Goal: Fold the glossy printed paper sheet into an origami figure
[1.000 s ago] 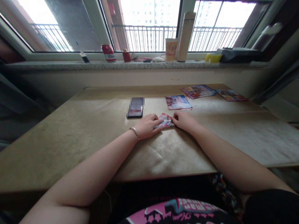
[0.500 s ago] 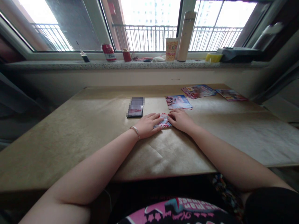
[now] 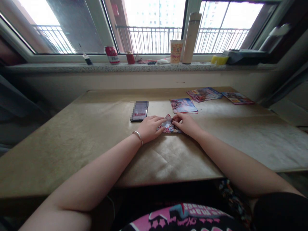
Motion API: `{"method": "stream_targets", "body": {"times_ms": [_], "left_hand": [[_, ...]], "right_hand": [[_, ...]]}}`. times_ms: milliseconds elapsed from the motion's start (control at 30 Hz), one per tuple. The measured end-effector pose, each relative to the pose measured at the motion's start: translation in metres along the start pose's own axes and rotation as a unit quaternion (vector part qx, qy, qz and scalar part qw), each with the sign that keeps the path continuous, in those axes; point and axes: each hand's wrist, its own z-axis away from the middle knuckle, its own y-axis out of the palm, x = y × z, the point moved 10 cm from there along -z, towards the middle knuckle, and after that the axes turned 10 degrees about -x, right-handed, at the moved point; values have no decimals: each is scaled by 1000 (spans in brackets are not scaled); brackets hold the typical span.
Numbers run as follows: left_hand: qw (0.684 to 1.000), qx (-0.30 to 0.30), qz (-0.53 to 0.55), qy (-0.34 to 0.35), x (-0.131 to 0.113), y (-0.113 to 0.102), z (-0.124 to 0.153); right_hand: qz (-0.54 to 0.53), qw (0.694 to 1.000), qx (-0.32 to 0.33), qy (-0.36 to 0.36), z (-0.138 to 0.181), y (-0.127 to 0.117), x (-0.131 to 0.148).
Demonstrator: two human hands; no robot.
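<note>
A small printed paper point(image 3: 169, 127), coloured red, white and blue, lies on the table in front of me, with one corner pointing away from me. My left hand point(image 3: 150, 129), a silver bangle at its wrist, rests with fingers stretched out over the paper's left side. From the right, my right hand point(image 3: 187, 125) pinches part of the paper between thumb and fingers. Its fingers hide some of that side, and whether the paper is folded there is hard to make out. Just beyond my hands sits a stack of printed sheets point(image 3: 184, 106), blue on top.
A phone point(image 3: 140, 111) lies beyond my left hand. Two more piles of printed sheets, one point(image 3: 204, 94) at the back and another point(image 3: 238, 98) at far right, rest on the table. A can point(image 3: 112, 55), paper cup point(image 3: 176, 51) and tall flask point(image 3: 192, 38) stand on the windowsill.
The paper's shape has changed: a corner now sticks up between my hands and its lower edge reaches further right. My right fingers have curled in on it; my left hand has shifted slightly left.
</note>
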Motion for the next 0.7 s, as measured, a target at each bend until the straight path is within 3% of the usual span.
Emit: {"method": "stream_targets", "body": {"times_ms": [167,367,533,700], "left_hand": [[987,-77,98,-102,11,-14,-1],[950,-127,186,-216,26,-18,5],[918,-195,257,-230,28,-26,7],[911,-220,268,-222,25,-30,9]], "right_hand": [[-112,993,17,38,3,7,5],[-203,977,24,59,8,15,12],[-232,972,0,47,8,12,17],[-267,963,-5,46,12,9,28]]}}
